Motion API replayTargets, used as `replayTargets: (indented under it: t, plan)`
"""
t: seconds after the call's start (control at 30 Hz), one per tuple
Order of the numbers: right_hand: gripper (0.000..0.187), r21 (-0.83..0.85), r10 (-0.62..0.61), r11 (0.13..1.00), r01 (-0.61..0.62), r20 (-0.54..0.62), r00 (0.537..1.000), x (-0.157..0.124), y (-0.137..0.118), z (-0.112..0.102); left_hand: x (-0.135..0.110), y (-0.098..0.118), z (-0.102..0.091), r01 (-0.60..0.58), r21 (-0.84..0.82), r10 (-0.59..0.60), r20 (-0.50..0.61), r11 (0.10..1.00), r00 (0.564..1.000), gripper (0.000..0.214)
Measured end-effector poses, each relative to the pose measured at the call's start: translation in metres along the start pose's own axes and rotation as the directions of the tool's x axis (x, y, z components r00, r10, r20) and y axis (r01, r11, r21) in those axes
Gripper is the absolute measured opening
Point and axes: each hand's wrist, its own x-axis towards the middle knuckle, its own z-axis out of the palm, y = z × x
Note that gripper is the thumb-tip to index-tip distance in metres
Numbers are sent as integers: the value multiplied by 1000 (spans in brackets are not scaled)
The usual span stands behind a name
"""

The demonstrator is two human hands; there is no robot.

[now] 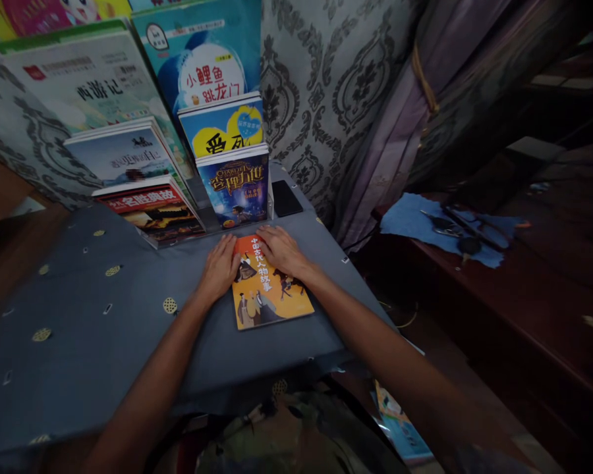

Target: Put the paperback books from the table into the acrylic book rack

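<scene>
Grip unclenched, left hand [221, 265] and right hand [281, 251] rest on the upper corners of the orange book [271, 299], which I judge light, bendable, best held by its sides.

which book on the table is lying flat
The orange-yellow book, with the left hand and right hand at its upper corners; the other books on the table stand propped up behind it.

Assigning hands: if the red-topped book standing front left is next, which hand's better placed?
Left, likely. The left hand is at the left edge of the orange book, nearer the red-topped book; the right hand, at the orange book's top right, would reach farther.
</scene>
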Motion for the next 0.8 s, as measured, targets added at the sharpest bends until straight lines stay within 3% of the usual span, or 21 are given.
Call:
replayTargets:
  t: [0.17,0.37,0.8]
  plan:
    - [43,23,0,1000,0,-13,1000,0,-2,-1,-2,2,-4,13,19,-14,86,1000,996,56]
    - [43,-5,7,1000,-7,-4,1000,-1,-4,-3,-8,12,-17,30,98,-55,265,995,963,66]
    - [42,-21,26,999,-26,11,1000,0,-9,-6,-47,27,-46,-180,47,141,444,982,885,75]
